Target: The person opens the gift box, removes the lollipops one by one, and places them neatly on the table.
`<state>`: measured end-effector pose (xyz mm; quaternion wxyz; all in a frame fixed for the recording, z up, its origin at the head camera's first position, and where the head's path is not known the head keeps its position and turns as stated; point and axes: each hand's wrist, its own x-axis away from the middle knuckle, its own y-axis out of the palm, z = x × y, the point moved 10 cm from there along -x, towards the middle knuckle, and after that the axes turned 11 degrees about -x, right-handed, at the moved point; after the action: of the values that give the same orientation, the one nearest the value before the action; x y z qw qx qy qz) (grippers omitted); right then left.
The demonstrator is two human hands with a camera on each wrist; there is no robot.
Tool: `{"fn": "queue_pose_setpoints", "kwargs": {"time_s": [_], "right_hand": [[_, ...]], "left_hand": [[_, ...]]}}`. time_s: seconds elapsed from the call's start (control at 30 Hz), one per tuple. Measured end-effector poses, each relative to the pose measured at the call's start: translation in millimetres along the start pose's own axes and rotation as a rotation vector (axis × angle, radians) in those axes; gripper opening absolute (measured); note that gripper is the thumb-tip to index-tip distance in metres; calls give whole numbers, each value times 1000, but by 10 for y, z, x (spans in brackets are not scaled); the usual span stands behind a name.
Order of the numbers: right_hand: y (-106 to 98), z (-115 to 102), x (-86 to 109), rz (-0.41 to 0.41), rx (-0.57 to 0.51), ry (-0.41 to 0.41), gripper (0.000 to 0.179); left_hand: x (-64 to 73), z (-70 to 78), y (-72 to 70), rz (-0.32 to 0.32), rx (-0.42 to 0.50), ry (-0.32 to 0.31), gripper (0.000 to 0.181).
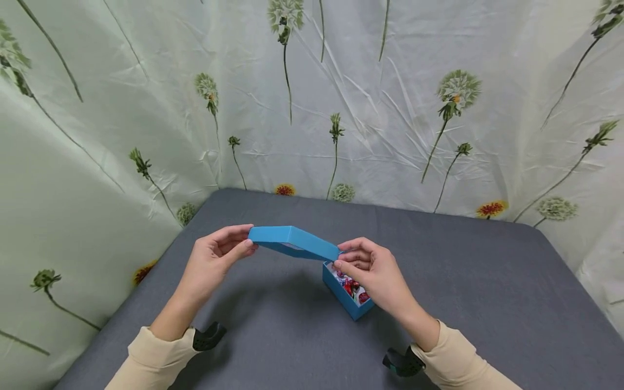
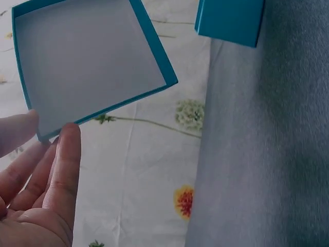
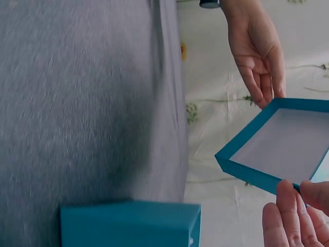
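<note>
A blue box lid (image 1: pixel 292 242), its white inside facing down, is held up off the table between both hands. My left hand (image 1: pixel 209 265) pinches one corner of the lid between thumb and fingers. At the opposite corner, my right hand (image 1: pixel 377 273) pinches it the same way. Under the lid's right end stands the blue box (image 1: pixel 352 303), uncovered, with shiny red and multicoloured small things (image 1: pixel 350 284) inside. The right hand and lid hide part of the box. In the left wrist view the white inside of the lid (image 2: pixel 87 62) shows bare.
The box stands on a table covered in grey cloth (image 1: pixel 273 346). Pale curtains (image 1: pixel 361 92) printed with dandelions hang behind the table and along its left side. Dark wrist devices (image 1: pixel 209 336) are worn below both hands.
</note>
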<state>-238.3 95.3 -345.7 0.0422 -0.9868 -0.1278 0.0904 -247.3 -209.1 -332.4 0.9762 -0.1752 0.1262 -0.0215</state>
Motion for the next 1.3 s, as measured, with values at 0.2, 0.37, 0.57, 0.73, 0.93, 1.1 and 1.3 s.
{"fn": "queue_pose_setpoints", "kwargs": {"time_s": [0.2,0.37,0.57,0.73,0.93,1.1,1.3], "right_hand": [[174,14,-5,11,-50,19,27],[310,-6,-18,26,-96,2,26],[422,-18,-33,67,-110,-34,20],[500,19,-42,78,-108,-31,15],[645,74,-18,43,-118,-20,16],[780,152,38,4,-157,21,24],[943,232,88,-75,-204,47,36]], "left_hand": [[43,-50,-136,24,-4,-15,42],[74,-111,-248,55,2,-37,43],[120,-196,-358,90,23,-68,44],[157,-253,-449,114,35,-92,45],[171,-309,-561,154,91,-90,34],[180,-399,-618,182,113,-116,23],[177,-588,-639,160,-18,-222,24]]}}
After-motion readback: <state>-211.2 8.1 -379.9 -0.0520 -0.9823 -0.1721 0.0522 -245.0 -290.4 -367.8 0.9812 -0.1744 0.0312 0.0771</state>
